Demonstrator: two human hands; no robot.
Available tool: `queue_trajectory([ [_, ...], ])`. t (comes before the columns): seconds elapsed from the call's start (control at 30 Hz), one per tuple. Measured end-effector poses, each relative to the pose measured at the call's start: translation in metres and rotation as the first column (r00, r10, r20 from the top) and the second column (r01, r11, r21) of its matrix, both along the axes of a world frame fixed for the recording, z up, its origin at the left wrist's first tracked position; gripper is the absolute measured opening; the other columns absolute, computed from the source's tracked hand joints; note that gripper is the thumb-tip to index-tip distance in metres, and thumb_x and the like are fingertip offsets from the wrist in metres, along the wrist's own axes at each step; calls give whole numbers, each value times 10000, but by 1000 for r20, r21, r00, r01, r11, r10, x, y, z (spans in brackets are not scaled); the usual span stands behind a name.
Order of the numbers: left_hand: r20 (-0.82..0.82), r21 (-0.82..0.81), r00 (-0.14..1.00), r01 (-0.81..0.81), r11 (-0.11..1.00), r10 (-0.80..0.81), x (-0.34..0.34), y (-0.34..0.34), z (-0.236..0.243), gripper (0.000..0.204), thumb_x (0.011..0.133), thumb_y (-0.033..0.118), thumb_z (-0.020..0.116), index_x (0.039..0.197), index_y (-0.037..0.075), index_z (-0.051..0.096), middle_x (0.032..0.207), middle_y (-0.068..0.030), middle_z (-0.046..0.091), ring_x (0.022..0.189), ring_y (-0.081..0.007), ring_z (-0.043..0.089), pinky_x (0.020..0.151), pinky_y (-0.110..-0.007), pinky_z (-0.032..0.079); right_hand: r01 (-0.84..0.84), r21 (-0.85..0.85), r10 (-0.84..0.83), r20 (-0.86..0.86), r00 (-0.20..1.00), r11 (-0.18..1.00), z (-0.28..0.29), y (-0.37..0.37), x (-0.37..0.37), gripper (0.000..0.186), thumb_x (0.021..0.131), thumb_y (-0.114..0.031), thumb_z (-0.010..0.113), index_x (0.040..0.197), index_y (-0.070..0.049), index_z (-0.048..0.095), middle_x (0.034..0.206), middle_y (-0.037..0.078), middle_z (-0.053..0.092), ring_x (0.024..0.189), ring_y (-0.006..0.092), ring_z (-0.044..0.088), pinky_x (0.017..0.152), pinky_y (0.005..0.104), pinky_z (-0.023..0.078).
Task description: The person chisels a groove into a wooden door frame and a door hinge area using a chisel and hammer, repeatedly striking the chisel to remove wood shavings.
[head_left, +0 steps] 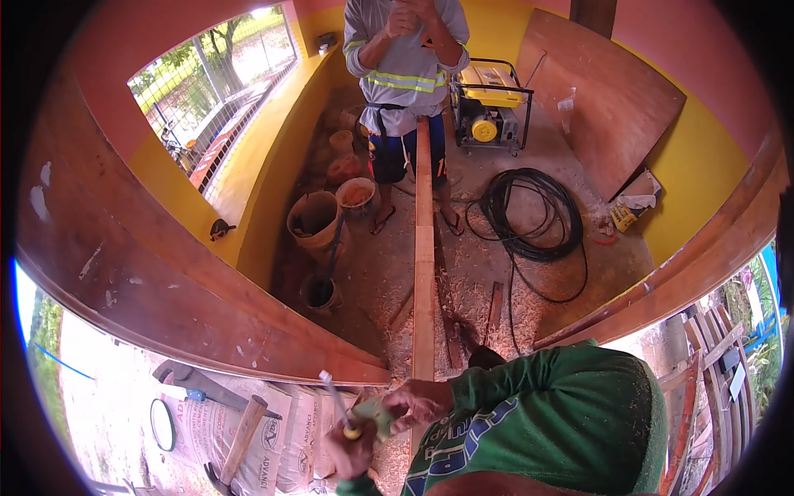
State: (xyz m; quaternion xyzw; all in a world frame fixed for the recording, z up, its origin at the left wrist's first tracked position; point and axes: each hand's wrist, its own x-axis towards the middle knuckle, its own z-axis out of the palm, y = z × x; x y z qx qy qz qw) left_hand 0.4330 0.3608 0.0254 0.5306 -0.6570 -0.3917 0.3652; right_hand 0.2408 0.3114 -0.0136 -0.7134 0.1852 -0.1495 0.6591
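Note:
My left hand point(351, 453), at the bottom centre, is closed round a slim tool with a metal shaft point(337, 398) and a yellow collar; it looks like a screwdriver or chisel, pointing up and away. Just to its right, my right hand point(418, 402) comes in from a green sleeve with its fingers bent. Between the hands, against the right fingers, is a small pale green piece point(374, 413) whose kind I cannot make out. A long wooden plank point(424, 298) runs away from beside my right hand to a person point(405, 74) in a grey reflective-striped shirt.
Left of my hands, a hammer point(245, 438) and a handsaw point(203, 387) lie on printed paper sacks point(285, 430). Beyond the brown panels are buckets point(316, 223), a coiled black cable point(538, 217) and a yellow generator point(490, 99). Wood shavings cover the floor.

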Motion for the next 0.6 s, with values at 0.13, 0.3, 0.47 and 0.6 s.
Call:
queue_trajectory([
  [0.13,137,-72,990,51,996,-40,-43,-34,-5,140,701,114,625,761,-12,607,589,-102,573,510,-149,546,483,-299,424,421,276,-470,144,871,864,-17,3,-24,292,830,-198,578,1050,-11,537,906,57,590,842,119,542,759,270,446],
  [0.3,-122,83,959,265,961,-255,-63,-85,-6,198,715,153,617,838,-3,605,621,-84,578,550,-140,543,518,-299,431,741,-267,-721,188,667,615,-31,-19,-51,266,854,-150,525,1088,-26,543,916,46,612,843,106,558,763,270,456],
  [0.47,-198,307,947,305,902,-253,-78,-138,1,234,736,145,594,891,-30,605,666,-46,586,588,-83,520,555,-239,430,659,536,-833,171,527,527,5,-32,-77,249,868,-192,471,1021,-26,576,878,23,621,757,80,567,684,243,468],
  [0.6,-252,317,945,286,904,-210,-115,-172,2,222,722,143,611,860,-30,611,633,-23,578,551,-65,506,499,-233,408,687,576,-892,206,402,443,-11,-63,-97,231,863,-189,479,979,-19,583,842,17,616,716,84,566,627,231,470],
])
